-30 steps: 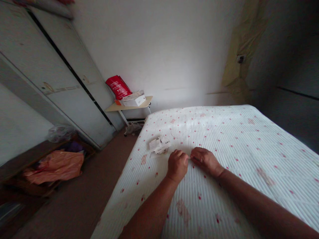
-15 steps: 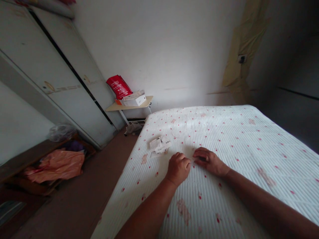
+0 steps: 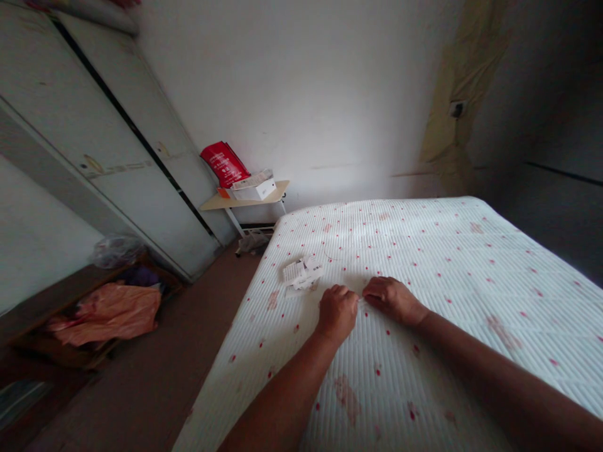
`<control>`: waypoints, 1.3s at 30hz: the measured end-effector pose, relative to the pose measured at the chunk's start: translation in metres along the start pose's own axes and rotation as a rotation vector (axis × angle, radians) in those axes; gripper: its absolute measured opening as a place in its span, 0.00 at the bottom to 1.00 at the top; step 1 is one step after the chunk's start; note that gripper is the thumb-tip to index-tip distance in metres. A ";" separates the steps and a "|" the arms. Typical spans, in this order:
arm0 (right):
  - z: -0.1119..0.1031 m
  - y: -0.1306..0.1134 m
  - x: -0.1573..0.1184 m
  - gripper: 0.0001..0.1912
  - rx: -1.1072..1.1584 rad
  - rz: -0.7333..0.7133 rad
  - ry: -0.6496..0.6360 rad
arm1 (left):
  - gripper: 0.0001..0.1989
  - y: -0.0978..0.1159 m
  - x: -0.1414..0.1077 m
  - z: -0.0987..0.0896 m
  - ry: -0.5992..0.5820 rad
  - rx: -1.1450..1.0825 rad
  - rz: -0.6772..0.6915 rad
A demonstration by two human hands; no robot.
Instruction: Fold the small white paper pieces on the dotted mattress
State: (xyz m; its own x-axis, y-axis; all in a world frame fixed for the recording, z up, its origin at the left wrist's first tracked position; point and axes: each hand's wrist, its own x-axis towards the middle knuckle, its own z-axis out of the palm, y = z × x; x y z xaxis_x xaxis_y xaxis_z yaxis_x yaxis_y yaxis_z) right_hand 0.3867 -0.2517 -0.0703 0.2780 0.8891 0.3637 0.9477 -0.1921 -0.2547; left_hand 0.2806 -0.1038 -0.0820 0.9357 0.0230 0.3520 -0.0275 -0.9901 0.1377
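My left hand is closed over the quilted white bed cover, its fingers curled round something too small to make out. Just to its right, my right hand has its fingers pressed together, with a thin pale bit showing between the two hands. What the right hand pinches is also hidden. Torn printed paper pieces lie in a small pile on the cover, up and to the left of my left hand. A thin thread-like curve shows on the cover beyond the hands.
A small table by the far wall holds a red bag and a white box. An orange plastic bag lies on low furniture at left, near a wardrobe.
My right hand has moved slightly left, closer to my left hand, and its fingers have closed. My left hand has shifted a little. The paper pile is where it was.
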 end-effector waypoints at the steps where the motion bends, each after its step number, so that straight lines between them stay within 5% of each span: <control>1: -0.002 0.000 0.003 0.12 -0.032 -0.022 -0.040 | 0.07 0.000 0.001 0.001 -0.004 0.001 -0.006; 9: -0.019 -0.005 0.017 0.10 -0.289 -0.156 -0.249 | 0.07 0.001 0.003 0.000 -0.025 0.007 -0.046; 20: -0.013 0.006 0.018 0.11 -0.274 -0.309 -0.178 | 0.05 0.002 0.005 -0.004 -0.047 -0.041 -0.087; 39: -0.012 0.012 0.034 0.07 -0.288 -0.406 -0.313 | 0.05 0.004 0.007 -0.006 -0.067 -0.022 -0.135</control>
State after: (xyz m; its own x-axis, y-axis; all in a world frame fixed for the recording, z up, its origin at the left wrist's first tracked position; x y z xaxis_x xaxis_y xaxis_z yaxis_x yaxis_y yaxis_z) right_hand 0.4098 -0.2287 -0.0504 -0.1345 0.9870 0.0881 0.9852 0.1236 0.1191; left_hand 0.2854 -0.1066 -0.0733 0.9527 0.1457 0.2668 0.0931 -0.9753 0.2002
